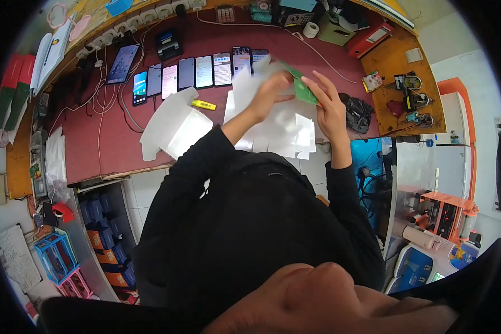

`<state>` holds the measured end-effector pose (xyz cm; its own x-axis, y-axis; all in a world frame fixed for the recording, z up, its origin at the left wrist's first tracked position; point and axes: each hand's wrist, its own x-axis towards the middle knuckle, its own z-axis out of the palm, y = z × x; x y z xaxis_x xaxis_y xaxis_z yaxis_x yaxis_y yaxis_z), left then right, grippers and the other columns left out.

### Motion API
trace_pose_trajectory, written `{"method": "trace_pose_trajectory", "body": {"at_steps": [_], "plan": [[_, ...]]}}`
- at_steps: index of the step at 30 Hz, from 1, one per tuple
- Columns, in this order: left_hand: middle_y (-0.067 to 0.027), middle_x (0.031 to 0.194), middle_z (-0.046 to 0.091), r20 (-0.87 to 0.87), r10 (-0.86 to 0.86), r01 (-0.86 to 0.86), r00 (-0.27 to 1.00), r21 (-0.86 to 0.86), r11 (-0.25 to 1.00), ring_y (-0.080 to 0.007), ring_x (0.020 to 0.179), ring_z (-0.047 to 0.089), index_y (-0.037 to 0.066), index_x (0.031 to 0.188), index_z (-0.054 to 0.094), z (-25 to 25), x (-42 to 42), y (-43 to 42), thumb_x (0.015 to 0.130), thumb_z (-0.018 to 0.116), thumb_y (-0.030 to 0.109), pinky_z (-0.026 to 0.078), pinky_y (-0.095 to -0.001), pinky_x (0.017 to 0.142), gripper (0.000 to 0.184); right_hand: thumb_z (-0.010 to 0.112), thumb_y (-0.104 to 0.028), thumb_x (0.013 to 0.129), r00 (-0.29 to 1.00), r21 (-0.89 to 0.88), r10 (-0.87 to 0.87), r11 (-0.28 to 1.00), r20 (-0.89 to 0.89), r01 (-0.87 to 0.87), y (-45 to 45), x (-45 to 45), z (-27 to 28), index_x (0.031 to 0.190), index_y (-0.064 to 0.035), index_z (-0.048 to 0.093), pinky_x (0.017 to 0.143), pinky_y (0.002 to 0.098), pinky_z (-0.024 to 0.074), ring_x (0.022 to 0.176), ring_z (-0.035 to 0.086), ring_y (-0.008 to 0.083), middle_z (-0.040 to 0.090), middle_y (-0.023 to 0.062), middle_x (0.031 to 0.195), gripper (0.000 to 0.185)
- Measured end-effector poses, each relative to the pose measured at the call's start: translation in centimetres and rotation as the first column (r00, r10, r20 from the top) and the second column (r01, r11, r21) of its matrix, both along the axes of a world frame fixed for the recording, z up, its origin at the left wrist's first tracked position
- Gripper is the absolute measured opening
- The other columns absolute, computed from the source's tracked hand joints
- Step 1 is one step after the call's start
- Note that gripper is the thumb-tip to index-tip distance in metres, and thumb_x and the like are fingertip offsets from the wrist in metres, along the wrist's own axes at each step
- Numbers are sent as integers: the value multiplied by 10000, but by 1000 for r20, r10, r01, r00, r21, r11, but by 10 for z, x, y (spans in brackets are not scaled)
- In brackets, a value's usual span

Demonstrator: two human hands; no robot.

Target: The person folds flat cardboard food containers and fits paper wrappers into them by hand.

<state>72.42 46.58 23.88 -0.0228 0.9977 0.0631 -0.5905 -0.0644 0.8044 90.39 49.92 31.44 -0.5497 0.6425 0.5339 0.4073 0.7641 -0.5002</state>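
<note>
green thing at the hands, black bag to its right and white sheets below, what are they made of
Green thing: perhaps card or plastic; it looks thin and flat, but blur hides its finish.
Black bag: probably thin, glossy plastic, judging by its crinkles and glints.
White sheets: likely paper, smooth, with thin overlapping edges.

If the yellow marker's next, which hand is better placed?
Likely the left hand: it's nearer the marker, its forearm on that side. The right hand is farther off and appears to hold the green card. Blur hides whether the left grips it too.
</note>
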Motion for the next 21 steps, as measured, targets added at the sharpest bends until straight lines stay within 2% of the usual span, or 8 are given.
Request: {"method": "trace_pose_trajectory", "body": {"at_steps": [3, 6, 9, 12, 14, 16, 19, 21], "plan": [[-90, 1189, 554, 381, 43, -1, 924, -109, 994, -226, 1094, 569, 56, 1230, 484, 37, -18, 0, 895, 631, 262, 524, -457, 856, 420, 561, 75, 705, 993, 36, 113, 993, -13, -113, -6, -1, 1, 1177, -214, 637, 803, 359, 537, 1059, 615, 303, 579, 99, 1228, 559], [-69, 1068, 604, 58, 131, -113, 990, -254, 961, -208, 1029, 601, 31, 1150, 510, 48, -19, -1, 908, 615, 225, 540, -427, 824, 327, 605, 53, 687, 944, 231, 176, 942, 280, -245, -10, -7, 5, 1094, -205, 665, 805, 367, 544, 1075, 609, 302, 573, 98, 1244, 485], [-76, 1035, 623, 301, 108, -44, 948, -212, 976, -202, 1019, 609, 31, 1145, 519, 32, -15, 4, 955, 547, 243, 514, -367, 885, 286, 613, 23, 682, 943, 140, 199, 960, 268, -242, -15, -14, 13, 1024, -170, 674, 820, 358, 535, 1072, 606, 315, 571, 119, 1249, 398], [-76, 1083, 624, 644, -100, 165, 758, -41, 986, -179, 1032, 608, 50, 1167, 517, 8, 0, 7, 991, 469, 260, 474, -323, 962, 278, 578, -65, 837, 958, 48, 245, 970, -152, -240, -18, -27, -1, 1062, -88, 643, 858, 345, 510, 1083, 608, 302, 587, 151, 1240, 235], [-85, 1141, 601, 808, -76, 124, 584, 4, 992, -199, 1078, 591, 63, 1207, 503, 11, 16, -1, 991, 456, 286, 485, -346, 959, 314, 440, -193, 986, 781, -74, 111, 978, -615, -197, -24, -38, -17, 1156, 7, 581, 895, 347, 480, 1094, 604, 288, 594, 193, 1225, 297], [-86, 1149, 602, 787, -185, 162, 588, 109, 981, -197, 1093, 587, 61, 1189, 517, 16, 8, -5, 999, 437, 277, 488, -342, 961, 298, 317, -329, 1027, 813, -33, 124, 984, -568, -173, -22, -36, -21, 1246, 48, 506, 916, 359, 462, 1114, 585, 270, 599, 215, 1207, 475], [-80, 1134, 611, 598, 18, 6, 802, -38, 999, -177, 1069, 596, 62, 1168, 531, 33, 7, -14, 1000, 447, 258, 500, -328, 936, 272, 414, -299, 1004, 792, 89, 186, 982, -582, -165, -23, -35, -19, 1236, 6, 560, 902, 351, 477, 1106, 592, 297, 584, 234, 1218, 409], [-80, 1091, 617, 481, 188, -180, 856, -63, 982, -180, 1014, 615, 54, 1112, 540, 53, 12, -25, 994, 470, 214, 531, -347, 883, 211, 507, -259, 961, 924, 226, 200, 965, -326, -129, -23, -33, -8, 1175, -37, 634, 877, 345, 496, 1092, 601, 321, 569, 232, 1240, 334]]}}
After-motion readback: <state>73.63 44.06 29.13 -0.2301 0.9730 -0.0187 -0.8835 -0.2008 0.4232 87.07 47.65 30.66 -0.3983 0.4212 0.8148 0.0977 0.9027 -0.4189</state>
